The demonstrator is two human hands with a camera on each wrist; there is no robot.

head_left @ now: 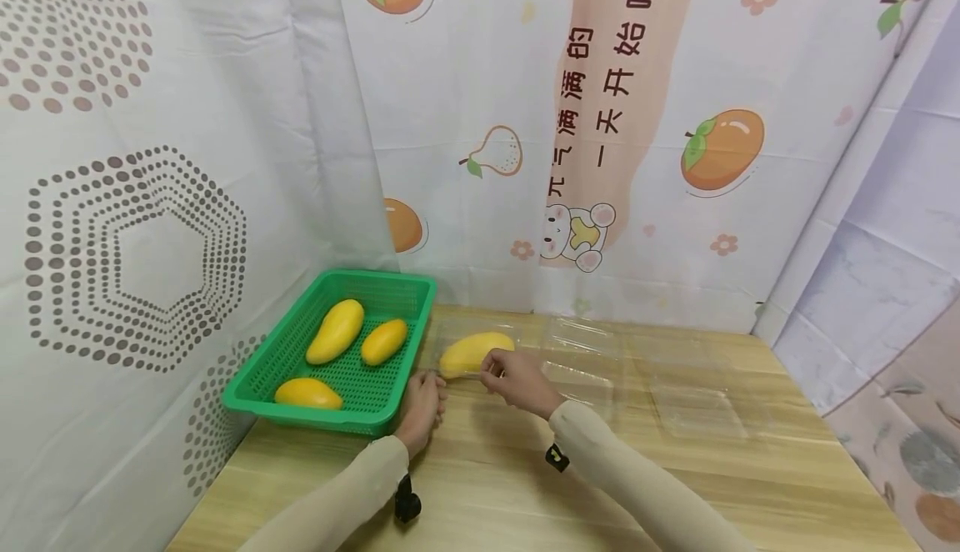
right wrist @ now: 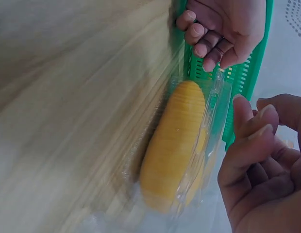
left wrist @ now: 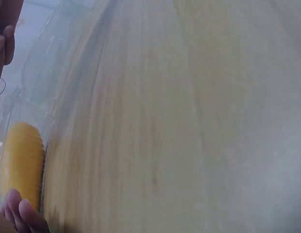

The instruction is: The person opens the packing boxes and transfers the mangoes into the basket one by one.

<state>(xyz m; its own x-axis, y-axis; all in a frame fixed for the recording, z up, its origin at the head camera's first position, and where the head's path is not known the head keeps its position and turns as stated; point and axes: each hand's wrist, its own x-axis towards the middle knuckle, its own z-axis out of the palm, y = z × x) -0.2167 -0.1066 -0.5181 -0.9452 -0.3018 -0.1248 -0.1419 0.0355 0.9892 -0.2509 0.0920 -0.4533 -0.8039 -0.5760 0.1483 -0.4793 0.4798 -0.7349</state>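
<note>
A yellow mango lies in a clear plastic container on the table, just right of a green basket. My left hand is at the container's near left corner; its thumb and fingertips appear to pinch the plastic edge there. Over the mango's right end in the head view is my right hand, its fingers loosely bent. The right wrist view shows this right hand beside the container's rim, with nothing visible between thumb and fingers. The left wrist view catches the mango above the left fingertips.
In the basket lie three more mangoes, one long mango, one small mango and one mango near the front wall. To the right, a clear container and another clear container lie opened on the wooden table. Printed curtains hang behind.
</note>
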